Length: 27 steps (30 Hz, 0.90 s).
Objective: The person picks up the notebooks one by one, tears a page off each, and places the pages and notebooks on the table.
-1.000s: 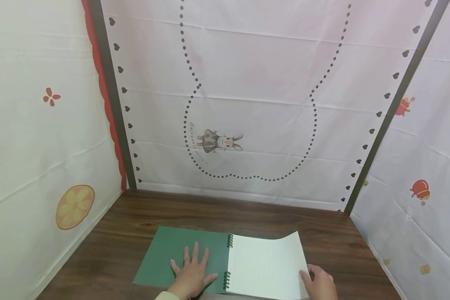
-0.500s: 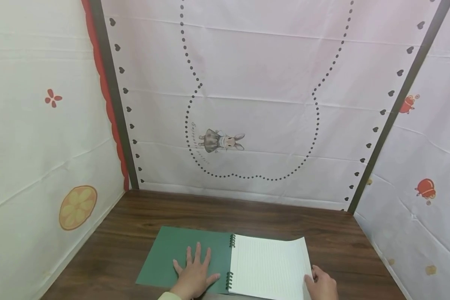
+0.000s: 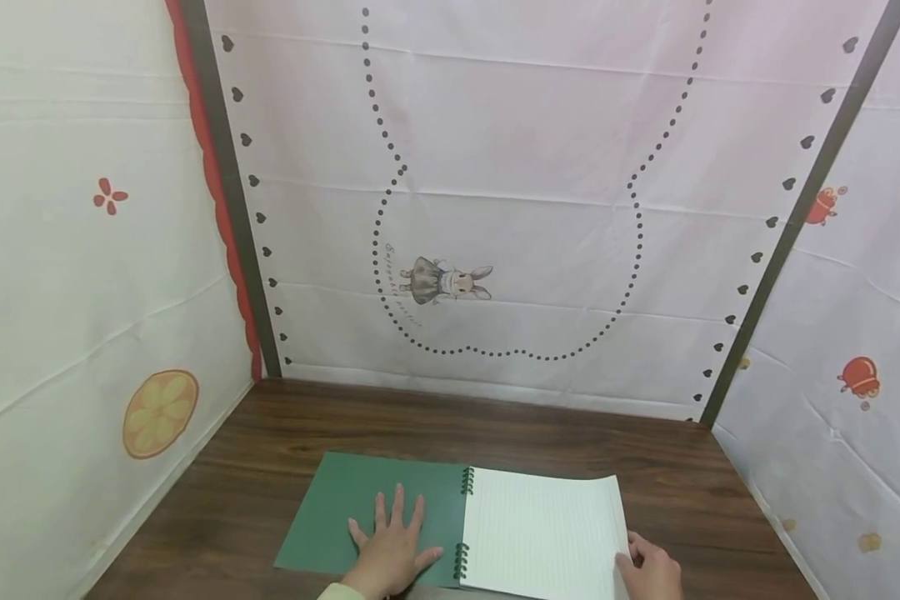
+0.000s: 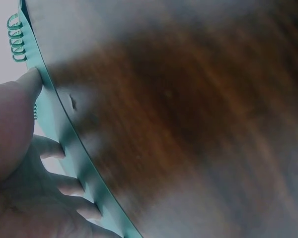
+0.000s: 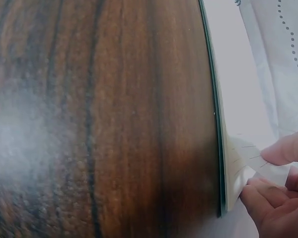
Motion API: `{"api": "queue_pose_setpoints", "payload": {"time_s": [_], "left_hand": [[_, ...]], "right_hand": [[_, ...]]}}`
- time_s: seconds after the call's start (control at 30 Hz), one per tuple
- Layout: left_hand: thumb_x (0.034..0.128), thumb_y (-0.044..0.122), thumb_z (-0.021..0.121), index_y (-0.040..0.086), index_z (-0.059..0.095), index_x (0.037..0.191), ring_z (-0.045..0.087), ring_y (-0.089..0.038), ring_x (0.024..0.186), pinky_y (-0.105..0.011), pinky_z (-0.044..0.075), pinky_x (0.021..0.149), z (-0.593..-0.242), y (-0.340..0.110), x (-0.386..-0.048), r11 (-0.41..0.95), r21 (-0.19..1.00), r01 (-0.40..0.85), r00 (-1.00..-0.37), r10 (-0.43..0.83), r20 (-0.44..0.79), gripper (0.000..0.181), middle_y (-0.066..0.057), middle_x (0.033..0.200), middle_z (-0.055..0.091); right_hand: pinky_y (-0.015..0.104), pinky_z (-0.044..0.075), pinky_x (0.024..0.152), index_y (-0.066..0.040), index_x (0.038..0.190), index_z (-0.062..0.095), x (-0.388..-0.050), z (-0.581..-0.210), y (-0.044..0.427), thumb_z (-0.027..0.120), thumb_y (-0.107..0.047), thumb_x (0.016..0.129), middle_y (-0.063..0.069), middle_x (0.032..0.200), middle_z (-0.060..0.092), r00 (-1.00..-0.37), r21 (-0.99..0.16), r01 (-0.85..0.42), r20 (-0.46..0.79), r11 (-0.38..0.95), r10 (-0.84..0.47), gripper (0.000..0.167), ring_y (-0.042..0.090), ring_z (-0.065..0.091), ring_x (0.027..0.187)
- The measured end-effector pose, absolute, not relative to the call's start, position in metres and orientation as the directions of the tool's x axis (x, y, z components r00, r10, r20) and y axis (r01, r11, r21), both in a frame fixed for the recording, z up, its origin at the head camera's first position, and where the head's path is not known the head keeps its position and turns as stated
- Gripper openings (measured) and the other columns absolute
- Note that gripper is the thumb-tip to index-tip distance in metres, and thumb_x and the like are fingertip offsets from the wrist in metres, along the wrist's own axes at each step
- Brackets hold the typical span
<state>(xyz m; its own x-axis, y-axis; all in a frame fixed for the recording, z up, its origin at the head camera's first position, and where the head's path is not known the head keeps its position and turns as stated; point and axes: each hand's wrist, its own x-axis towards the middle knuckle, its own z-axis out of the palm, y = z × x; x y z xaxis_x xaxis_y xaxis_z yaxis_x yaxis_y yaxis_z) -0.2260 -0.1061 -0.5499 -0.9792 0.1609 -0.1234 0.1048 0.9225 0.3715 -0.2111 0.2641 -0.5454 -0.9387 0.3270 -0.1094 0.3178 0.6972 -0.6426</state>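
A spiral-bound notebook lies open on the table, its green cover (image 3: 330,508) to the left and a lined white page (image 3: 543,529) to the right of the dark rings. Flat on the cover, fingers spread, rests my left hand (image 3: 390,554); the left wrist view shows its thumb near the spiral binding (image 4: 17,39). My right hand (image 3: 651,571) pinches the right edge of the page between thumb and fingers. In the right wrist view the paper (image 5: 243,163) bends up a little at that pinch, above the stack of sheets.
The dark wood table (image 3: 270,425) runs back to a white cloth wall (image 3: 510,250) printed with dots and a rabbit. A cloth wall (image 3: 60,292) stands at the left and another cloth wall (image 3: 855,292) at the right.
The page's far right corner, raised earlier, has come down and lies flatter. My right hand keeps its pinch on the page edge; my left hand stays on the cover. The view has shifted slightly.
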Motion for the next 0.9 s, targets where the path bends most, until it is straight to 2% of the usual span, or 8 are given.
{"api": "queue_pose_setpoints", "payload": {"time_s": [0.1,0.43,0.5,0.57,0.63,0.73,0.8,0.9], "left_hand": [[0.0860,0.061,0.059,0.011,0.040,0.148,0.013,-0.061,0.140,-0.089,0.007,0.088,-0.5492,-0.1065,-0.2264,0.923,0.370,0.102,-0.980,0.158,-0.123,0.082,-0.027,0.158,0.018],[0.0867,0.061,0.058,0.011,0.039,0.148,0.013,-0.060,0.140,-0.089,0.007,0.088,-0.5483,-0.1071,-0.2264,0.920,0.377,0.103,-0.978,0.163,-0.129,0.081,-0.027,0.158,0.018],[0.0868,0.060,0.058,0.011,0.039,0.148,0.012,-0.060,0.140,-0.089,0.007,0.089,-0.5475,-0.1074,-0.2258,0.920,0.378,0.102,-0.978,0.162,-0.131,0.081,-0.027,0.158,0.018],[0.0869,0.060,0.058,0.011,0.039,0.148,0.012,-0.060,0.140,-0.089,0.007,0.089,-0.5467,-0.1077,-0.2251,0.920,0.379,0.101,-0.978,0.162,-0.133,0.080,-0.027,0.158,0.018],[0.0870,0.060,0.058,0.011,0.039,0.148,0.012,-0.060,0.140,-0.089,0.007,0.089,-0.5461,-0.1076,-0.2247,0.918,0.383,0.101,-0.977,0.164,-0.138,0.080,-0.027,0.158,0.018],[0.0870,0.060,0.058,0.011,0.039,0.148,0.013,-0.060,0.140,-0.089,0.008,0.089,-0.5453,-0.1070,-0.2244,0.917,0.386,0.101,-0.975,0.167,-0.143,0.080,-0.027,0.158,0.018],[0.0870,0.060,0.058,0.011,0.039,0.148,0.013,-0.060,0.140,-0.089,0.008,0.089,-0.5450,-0.1064,-0.2240,0.916,0.387,0.102,-0.975,0.169,-0.142,0.080,-0.027,0.158,0.018],[0.0869,0.059,0.059,0.011,0.040,0.148,0.013,-0.060,0.140,-0.089,0.008,0.089,-0.5444,-0.1060,-0.2228,0.917,0.386,0.105,-0.976,0.170,-0.138,0.080,-0.027,0.158,0.018]], "right_hand": [[0.051,0.051,0.085,-0.007,0.064,0.052,-0.2106,-0.5453,0.2627,0.063,-0.009,0.082,0.025,0.129,0.058,-0.936,-0.648,0.323,-0.109,0.689,0.335,0.022,0.044,0.061,0.111],[0.042,0.048,0.078,-0.008,0.064,0.049,-0.2110,-0.5432,0.2596,0.060,-0.008,0.081,0.026,0.133,0.054,-0.926,-0.657,0.349,-0.129,0.669,0.356,0.020,0.045,0.058,0.113],[0.038,0.046,0.074,-0.007,0.065,0.050,-0.2112,-0.5433,0.2590,0.059,-0.007,0.081,0.026,0.133,0.054,-0.924,-0.658,0.354,-0.138,0.664,0.355,0.018,0.042,0.061,0.106],[0.035,0.044,0.070,-0.001,0.079,0.063,-0.2102,-0.5443,0.2603,0.061,-0.007,0.080,0.026,0.118,0.064,-0.928,-0.664,0.346,-0.138,0.663,0.346,0.007,0.036,0.062,0.092],[0.032,0.042,0.066,0.006,0.102,0.067,-0.2087,-0.5446,0.2616,0.062,-0.007,0.080,0.020,0.096,0.068,-0.931,-0.664,0.340,-0.140,0.666,0.337,0.026,0.026,0.058,0.080],[0.032,0.039,0.063,0.011,0.126,0.056,-0.2064,-0.5447,0.2638,0.064,-0.006,0.080,0.006,0.075,0.059,-0.938,-0.666,0.320,-0.124,0.674,0.323,0.050,0.019,0.052,0.072],[0.031,0.039,0.063,0.010,0.118,0.062,-0.2054,-0.5442,0.2642,0.064,-0.006,0.080,0.009,0.078,0.062,-0.942,-0.662,0.305,-0.105,0.684,0.318,0.041,0.018,0.052,0.071],[0.030,0.039,0.064,0.002,0.087,0.067,-0.2046,-0.5447,0.2643,0.064,-0.005,0.079,0.022,0.096,0.068,-0.944,-0.664,0.294,-0.089,0.687,0.318,0.011,0.018,0.053,0.073]]}}
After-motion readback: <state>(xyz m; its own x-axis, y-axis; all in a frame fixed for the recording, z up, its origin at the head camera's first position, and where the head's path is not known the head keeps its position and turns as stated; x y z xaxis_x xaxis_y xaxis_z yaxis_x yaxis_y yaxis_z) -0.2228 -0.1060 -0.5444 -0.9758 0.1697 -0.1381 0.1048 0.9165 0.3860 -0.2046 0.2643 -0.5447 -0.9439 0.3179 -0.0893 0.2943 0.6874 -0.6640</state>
